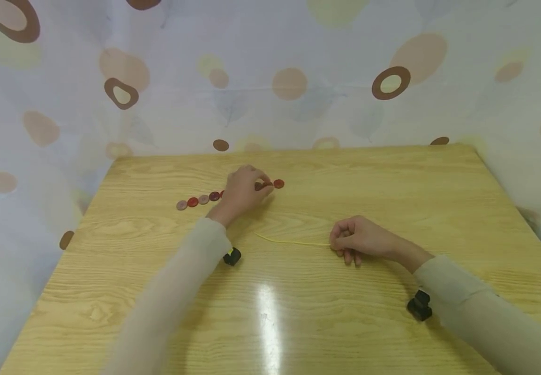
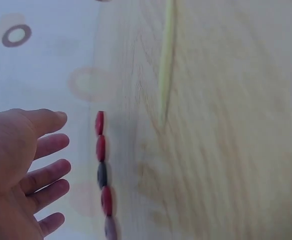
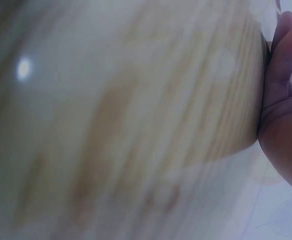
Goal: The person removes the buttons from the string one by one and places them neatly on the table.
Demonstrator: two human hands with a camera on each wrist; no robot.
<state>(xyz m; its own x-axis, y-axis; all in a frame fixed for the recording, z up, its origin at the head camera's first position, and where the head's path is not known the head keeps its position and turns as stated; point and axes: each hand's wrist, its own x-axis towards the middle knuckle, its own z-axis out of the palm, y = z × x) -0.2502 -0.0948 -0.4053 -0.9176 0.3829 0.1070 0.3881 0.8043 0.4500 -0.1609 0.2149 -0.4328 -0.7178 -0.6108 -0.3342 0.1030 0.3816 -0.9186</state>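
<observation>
A row of round buttons (image 1: 193, 201) in red, pink and dark tones lies at the table's far left, slanting slightly up to the right. My left hand (image 1: 244, 188) reaches over this row and hides its middle. In the left wrist view, the left hand (image 2: 23, 170) has its fingers spread apart, holding nothing, beside the red button (image 2: 100, 122) at the row's end. On the right, my right hand (image 1: 357, 238) pinches one end of a thin yellow cord (image 1: 294, 242). The cord stretches leftward across the table, its free end below the left hand. The right wrist view leaves the cord out of sight.
The wooden table (image 1: 111, 271) has a light grain and a bright glare streak near its front. A spotted white cloth (image 1: 251, 114) hangs behind the table and along both sides. Small black wrist devices (image 1: 419, 305) sit below each sleeve.
</observation>
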